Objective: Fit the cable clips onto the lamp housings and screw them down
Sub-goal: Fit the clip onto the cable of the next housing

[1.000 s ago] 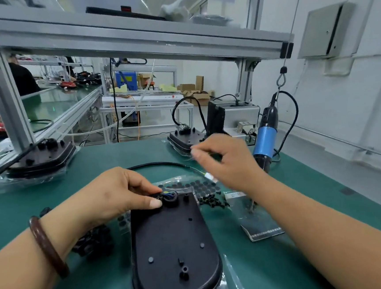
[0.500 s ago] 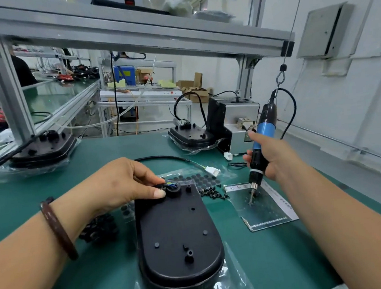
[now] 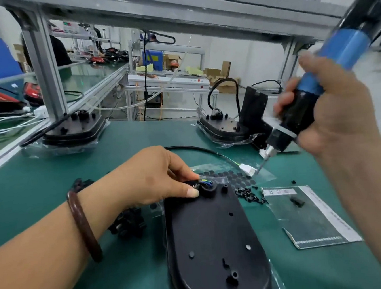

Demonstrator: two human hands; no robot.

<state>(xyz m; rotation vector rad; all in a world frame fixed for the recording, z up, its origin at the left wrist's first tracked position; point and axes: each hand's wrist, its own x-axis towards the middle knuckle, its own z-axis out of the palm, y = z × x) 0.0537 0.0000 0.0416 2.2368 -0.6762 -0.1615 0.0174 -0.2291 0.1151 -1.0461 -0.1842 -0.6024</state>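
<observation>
In the head view, the housing [image 3: 211,234] is laid back-up so that its bosses can be reached. At its far end the clip [image 3: 208,189] is pinched in place by the curled fingers and thumb of the left hand [image 3: 155,177], presumably against shifting. The screwdriver [image 3: 347,47] is wrapped fully by the right hand [image 3: 334,113], above and right of the housing, with the bit slanted towards the clip. Loose screws [image 3: 249,193] lie just right of the far end.

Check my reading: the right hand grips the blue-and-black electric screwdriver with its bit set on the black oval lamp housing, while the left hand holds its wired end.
One slip. In the head view the right hand grips the blue-and-black electric screwdriver, but its bit is off the black oval lamp housing, by the white connector; the left hand holds the wired end.
</observation>
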